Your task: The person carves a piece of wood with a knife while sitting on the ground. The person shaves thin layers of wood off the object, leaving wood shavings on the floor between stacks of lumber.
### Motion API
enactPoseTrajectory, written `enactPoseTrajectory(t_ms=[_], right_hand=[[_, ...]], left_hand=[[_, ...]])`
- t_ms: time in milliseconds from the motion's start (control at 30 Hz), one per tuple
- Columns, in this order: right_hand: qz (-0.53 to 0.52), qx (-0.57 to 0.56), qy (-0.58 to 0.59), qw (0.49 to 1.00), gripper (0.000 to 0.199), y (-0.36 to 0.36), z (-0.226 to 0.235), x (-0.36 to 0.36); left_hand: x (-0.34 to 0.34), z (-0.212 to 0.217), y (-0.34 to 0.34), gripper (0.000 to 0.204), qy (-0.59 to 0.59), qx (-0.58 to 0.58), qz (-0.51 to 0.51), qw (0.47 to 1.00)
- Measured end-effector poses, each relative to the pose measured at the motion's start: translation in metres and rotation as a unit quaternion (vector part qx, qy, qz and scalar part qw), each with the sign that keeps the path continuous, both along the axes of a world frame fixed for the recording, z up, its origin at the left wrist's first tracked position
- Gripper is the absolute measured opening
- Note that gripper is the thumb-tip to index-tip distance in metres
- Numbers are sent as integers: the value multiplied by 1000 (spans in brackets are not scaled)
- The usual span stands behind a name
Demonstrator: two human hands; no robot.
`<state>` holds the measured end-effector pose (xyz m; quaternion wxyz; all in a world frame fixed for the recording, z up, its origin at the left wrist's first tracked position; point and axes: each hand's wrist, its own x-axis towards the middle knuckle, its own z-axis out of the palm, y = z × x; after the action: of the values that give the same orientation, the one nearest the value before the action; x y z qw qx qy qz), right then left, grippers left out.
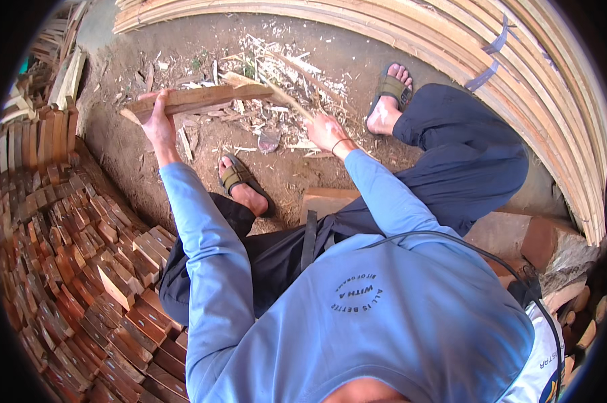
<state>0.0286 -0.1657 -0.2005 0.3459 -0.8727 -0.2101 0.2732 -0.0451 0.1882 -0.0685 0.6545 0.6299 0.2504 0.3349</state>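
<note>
Bent strips: a big stack of long pale wooden strips (pixel 411 40) curves along the far and right side of the yard, well apart from both hands.
Cut blocks: a wide pile of short reddish wood blocks (pixel 82 269) fills the ground on the person's left, packed edge to edge.
Ground: bare brown dirt (pixel 122 134) with a litter of pale shavings and splinters (pixel 276 74) lying just beyond the hands.
Plank: a flat length of brown wood (pixel 196 101) is held off the ground, roughly level, above the dirt and ahead of the left foot.
Left hand: the left hand (pixel 157 121) has its fingers wrapped shut around the near end of the plank, thumb side up.
Right hand: the right hand (pixel 325 131) is closed on a thin pale stick or handle (pixel 287 97) that slants up toward the plank's far end; whether it is a blade I cannot tell.
Feet: sandalled feet, left (pixel 239 181) and right (pixel 387 101), rest on the dirt close to the work.
Risk: the toes are bare and near; a slip of the thin piece off the plank could likely carry it toward the left foot or the gripping left fingers.
Risk: held by one end only, the plank may twist or drop under a hard stroke.
Risk: loose splinters underfoot could probably prick a sandalled foot.
</note>
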Motion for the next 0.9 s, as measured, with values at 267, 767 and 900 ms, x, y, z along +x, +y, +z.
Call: enactPoseTrajectory(t_ms=[267,767,900], right_hand=[[-8,-39,60,997,43,-6,-33,-6],[27,-59,91,994,40,0,-16,-2],[25,-102,161,981,40,-2,18,6]], left_hand=[[-1,0,-2,13,-13,-9,-13,1000],[-1,-4,0,13,-20,-22,-33,999],[-8,-5,1,13,-7,-2,-19,1000]])
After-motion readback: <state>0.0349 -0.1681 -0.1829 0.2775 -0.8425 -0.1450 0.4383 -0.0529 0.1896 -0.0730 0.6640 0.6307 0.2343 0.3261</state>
